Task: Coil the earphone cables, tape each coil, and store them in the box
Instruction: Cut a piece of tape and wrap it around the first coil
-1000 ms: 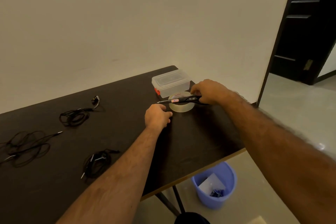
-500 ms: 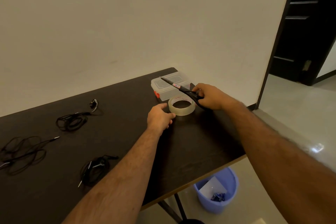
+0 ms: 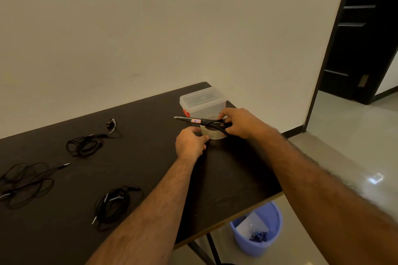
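A roll of clear tape (image 3: 212, 134) lies on the dark table (image 3: 150, 157) in front of a lidded clear plastic box (image 3: 203, 102) with an orange latch. My left hand (image 3: 190, 143) pinches the roll's left edge. My right hand (image 3: 241, 122) grips the handles of black scissors (image 3: 198, 121), blades shut and pointing left over the roll. Three black earphone cables lie to the left: a loose coil with an earbud (image 3: 86, 143), a spread tangle (image 3: 23, 180) at the left edge, and a tighter bundle (image 3: 113, 203) near me.
A blue waste bin (image 3: 261, 230) holding scraps stands on the floor under the table's near right corner. A dark door frame (image 3: 331, 49) rises at the right. A plain wall backs the table.
The scissors have swung from pointing up-left over the box down to pointing left across the tape roll. My left hand stays at the roll's left edge.
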Action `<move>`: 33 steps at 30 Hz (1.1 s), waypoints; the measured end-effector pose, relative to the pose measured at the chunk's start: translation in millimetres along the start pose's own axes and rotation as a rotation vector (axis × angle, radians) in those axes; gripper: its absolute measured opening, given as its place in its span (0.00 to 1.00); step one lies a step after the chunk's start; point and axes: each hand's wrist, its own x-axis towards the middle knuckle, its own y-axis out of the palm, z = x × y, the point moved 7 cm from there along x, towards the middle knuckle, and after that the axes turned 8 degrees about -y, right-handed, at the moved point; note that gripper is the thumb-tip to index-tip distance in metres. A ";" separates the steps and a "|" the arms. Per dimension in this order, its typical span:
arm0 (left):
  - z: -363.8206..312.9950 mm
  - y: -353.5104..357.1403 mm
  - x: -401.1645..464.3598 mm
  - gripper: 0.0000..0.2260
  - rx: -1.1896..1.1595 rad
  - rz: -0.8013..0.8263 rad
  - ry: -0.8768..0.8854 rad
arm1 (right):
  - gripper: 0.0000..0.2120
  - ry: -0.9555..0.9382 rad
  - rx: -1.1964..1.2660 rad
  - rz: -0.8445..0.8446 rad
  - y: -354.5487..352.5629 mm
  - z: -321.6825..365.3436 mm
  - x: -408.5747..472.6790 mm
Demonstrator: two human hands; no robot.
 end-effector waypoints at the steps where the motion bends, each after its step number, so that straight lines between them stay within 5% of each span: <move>1: 0.5 0.2 -0.3 0.15 0.002 -0.005 0.004 | 0.18 0.001 -0.010 0.000 0.4 -0.6 -0.1; 19: -0.2 -7.7 6.1 0.06 0.041 -0.140 0.018 | 0.18 0.004 -0.032 -0.035 4.9 -0.2 -2.2; 33: -2.0 -17.5 -3.1 0.06 0.322 -0.181 0.107 | 0.14 -0.008 -0.262 -0.067 8.8 22.3 -10.8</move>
